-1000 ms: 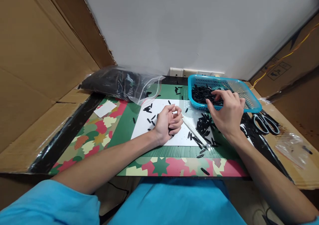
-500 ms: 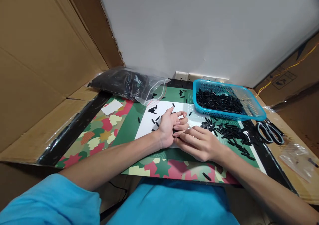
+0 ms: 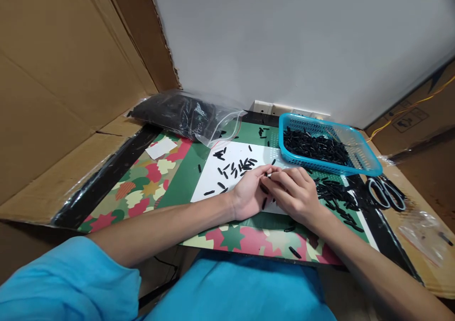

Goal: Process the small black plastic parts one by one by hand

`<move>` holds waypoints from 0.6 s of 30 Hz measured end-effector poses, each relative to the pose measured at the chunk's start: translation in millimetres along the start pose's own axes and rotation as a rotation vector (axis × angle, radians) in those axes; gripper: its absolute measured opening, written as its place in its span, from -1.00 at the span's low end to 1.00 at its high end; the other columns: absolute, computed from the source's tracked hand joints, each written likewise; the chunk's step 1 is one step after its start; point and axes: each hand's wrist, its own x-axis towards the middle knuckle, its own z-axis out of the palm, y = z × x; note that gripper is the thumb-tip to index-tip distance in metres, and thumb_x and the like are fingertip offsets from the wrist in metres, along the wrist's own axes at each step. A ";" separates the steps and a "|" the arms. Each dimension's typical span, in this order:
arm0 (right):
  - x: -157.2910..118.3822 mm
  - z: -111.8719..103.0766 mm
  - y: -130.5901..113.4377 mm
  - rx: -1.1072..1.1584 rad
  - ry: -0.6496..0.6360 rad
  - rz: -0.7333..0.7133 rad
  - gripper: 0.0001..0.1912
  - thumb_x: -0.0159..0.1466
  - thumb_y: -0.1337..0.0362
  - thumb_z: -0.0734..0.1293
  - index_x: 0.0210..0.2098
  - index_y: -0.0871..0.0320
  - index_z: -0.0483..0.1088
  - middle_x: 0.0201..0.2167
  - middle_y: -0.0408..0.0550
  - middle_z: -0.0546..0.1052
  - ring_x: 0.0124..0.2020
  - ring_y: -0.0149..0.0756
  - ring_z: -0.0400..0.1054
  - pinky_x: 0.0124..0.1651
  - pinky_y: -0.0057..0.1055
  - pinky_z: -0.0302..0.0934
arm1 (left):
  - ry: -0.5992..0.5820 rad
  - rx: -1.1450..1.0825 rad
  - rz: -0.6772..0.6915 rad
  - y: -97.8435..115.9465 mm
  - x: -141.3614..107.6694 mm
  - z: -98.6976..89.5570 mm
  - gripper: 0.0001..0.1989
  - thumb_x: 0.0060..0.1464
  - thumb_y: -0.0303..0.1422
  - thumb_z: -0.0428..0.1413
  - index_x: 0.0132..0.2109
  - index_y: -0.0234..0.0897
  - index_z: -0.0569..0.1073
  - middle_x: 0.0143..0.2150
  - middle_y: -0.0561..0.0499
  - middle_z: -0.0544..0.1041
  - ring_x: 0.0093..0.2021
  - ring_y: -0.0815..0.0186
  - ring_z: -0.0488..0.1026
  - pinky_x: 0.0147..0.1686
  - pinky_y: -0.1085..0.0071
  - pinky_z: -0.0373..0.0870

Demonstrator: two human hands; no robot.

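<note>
My left hand (image 3: 250,195) is turned palm inward above the white sheet (image 3: 204,181), thumb bent toward the fingers, which the other hand partly hides. Small black stick-like pieces (image 3: 264,188) show at its palm and between the two hands. Opposite it, my right hand (image 3: 296,193) has its fingers bent together, the tips touching a black piece at the left hand's fingertips. Several loose black sticks (image 3: 243,164) lie on the sheet just beyond the left hand. A pile of the same sticks (image 3: 334,193) spreads to the right of my right hand.
A blue basket (image 3: 330,169) of black sticks stands at the back right. Scissors (image 3: 386,193) and a small clear bag (image 3: 424,236) lie at the right. A large zip bag (image 3: 177,115) of black contents rests at the back left. Cardboard walls (image 3: 71,51) enclose the left side.
My left hand has turned and closed up toward the right hand, and both have shifted slightly right. More black sticks beyond the left hand are now in sight.
</note>
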 end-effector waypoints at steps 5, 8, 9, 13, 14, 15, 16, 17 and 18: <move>-0.2 2.9 0.7 0.031 -0.043 0.023 -0.82 0.50 0.46 0.31 -0.06 0.24 0.58 -0.25 0.07 0.68 -0.23 -0.14 0.35 -0.24 -0.22 0.17 | 0.070 -0.034 0.031 -8.4 3.4 -0.7 -0.70 0.44 -0.37 0.02 -0.31 -0.34 0.45 -0.43 0.07 0.45 -0.51 0.47 0.42 -0.47 0.57 0.39; 0.2 4.4 -1.0 0.068 -0.048 0.031 -0.87 0.46 0.45 0.37 -0.06 0.23 0.58 -0.23 0.08 0.67 -0.25 -0.15 0.34 -0.25 -0.22 0.16 | 0.093 -0.016 0.064 -9.1 6.2 -3.3 -0.75 0.36 -0.39 0.10 -0.35 -0.32 0.42 -0.46 0.09 0.43 -0.55 0.48 0.37 -0.51 0.59 0.34; 0.5 3.6 -1.4 0.096 -0.039 0.033 -0.88 0.45 0.44 0.39 -0.06 0.23 0.58 -0.23 0.09 0.66 -0.25 -0.15 0.35 -0.25 -0.22 0.16 | 0.093 -0.003 0.069 -8.5 6.9 -4.2 -0.75 0.33 -0.40 0.13 -0.37 -0.31 0.42 -0.47 0.10 0.41 -0.56 0.48 0.35 -0.54 0.59 0.32; 1.7 -9.2 3.8 0.446 -0.033 0.110 -0.94 0.44 0.40 0.42 -0.14 0.17 0.57 -0.24 0.06 0.62 -0.26 -0.19 0.33 -0.22 -0.24 0.18 | 0.081 0.048 0.127 1.4 7.2 -5.2 -0.68 0.30 -0.34 0.14 -0.45 -0.26 0.32 -0.54 0.13 0.30 -0.62 0.47 0.25 -0.66 0.58 0.18; 1.7 -14.1 7.6 0.574 -0.085 0.150 -0.94 0.44 0.38 0.42 -0.19 0.17 0.57 -0.28 0.02 0.60 -0.28 -0.21 0.32 -0.22 -0.25 0.17 | 0.077 0.051 0.164 5.8 6.5 -4.7 -0.62 0.32 -0.31 0.11 -0.48 -0.24 0.26 -0.56 0.15 0.25 -0.65 0.49 0.18 -0.70 0.59 0.10; 1.4 -19.1 12.3 0.691 -0.171 0.200 -0.90 0.44 0.35 0.44 -0.25 0.16 0.56 -0.35 -0.04 0.57 -0.32 -0.25 0.28 -0.22 -0.26 0.15 | 0.071 0.056 0.192 10.7 5.7 -4.2 -0.58 0.34 -0.29 0.09 -0.50 -0.23 0.20 -0.58 0.17 0.18 -0.68 0.51 0.07 -0.75 0.60 -0.04; 1.0 -23.7 17.6 0.780 -0.299 0.228 -0.86 0.44 0.30 0.47 -0.28 0.15 0.56 -0.41 -0.10 0.54 -0.34 -0.27 0.26 -0.21 -0.25 0.11 | 0.066 0.064 0.208 15.7 4.8 -3.5 -0.56 0.34 -0.29 0.07 -0.52 -0.22 0.16 -0.60 0.19 0.13 -0.70 0.51 -0.03 -0.77 0.59 -0.15; 0.3 -27.7 23.0 0.852 -0.433 0.225 -0.85 0.43 0.25 0.49 -0.29 0.13 0.58 -0.41 -0.13 0.54 -0.34 -0.28 0.27 -0.19 -0.25 0.09 | 0.066 0.074 0.219 20.6 4.0 -3.0 -0.53 0.35 -0.30 0.04 -0.54 -0.21 0.11 -0.62 0.20 0.07 -0.71 0.52 -0.11 -0.78 0.59 -0.20; -0.5 -30.8 28.2 0.896 -0.547 0.228 -0.84 0.43 0.22 0.51 -0.28 0.12 0.59 -0.39 -0.14 0.56 -0.31 -0.28 0.29 -0.14 -0.24 0.09 | 0.065 0.086 0.222 25.0 3.4 -2.5 -0.51 0.36 -0.31 0.01 -0.55 -0.20 0.07 -0.63 0.21 0.00 -0.71 0.51 -0.16 -0.79 0.60 -0.22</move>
